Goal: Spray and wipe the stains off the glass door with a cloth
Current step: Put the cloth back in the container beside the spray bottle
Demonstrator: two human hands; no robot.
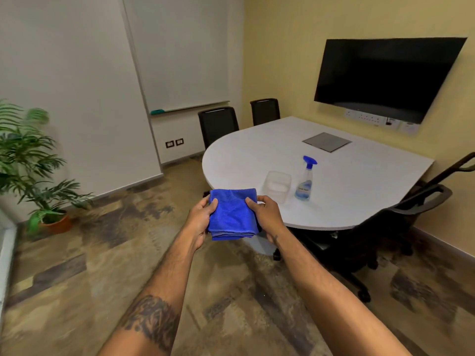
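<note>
Forearms reach out from the bottom edge over patterned floor, the left one tattooed. Both hands grasp a folded blue cloth (pixel 232 214) between them: the left hand (pixel 200 219) pinches its left edge with the thumb on top, and the right hand (pixel 267 214) clamps its right edge the same way. The cloth hangs in the air just short of the table's (pixel 347 191) rounded near edge, its far corners overlapping that edge in the view.

On the table, just beyond the cloth and near the rim, stands a clear plastic tub (pixel 279 186). Just right of the tub is the spray bottle (pixel 305 179), upright, with a blue trigger head, not touching the tub. Farther in on the table lies a flat grey panel (pixel 327 141).

Left of the table the floor (pixel 128 227) is open as far as a potted plant (pixel 33 165) by the left wall. Right of the table a black chair (pixel 401 227) is tucked against its edge. Two more black chairs (pixel 218 124) stand at the table's far side. Above the table's right edge a dark screen (pixel 385 75) hangs on the yellow wall. Behind the far chairs a whiteboard (pixel 180 52) covers the wall.
</note>
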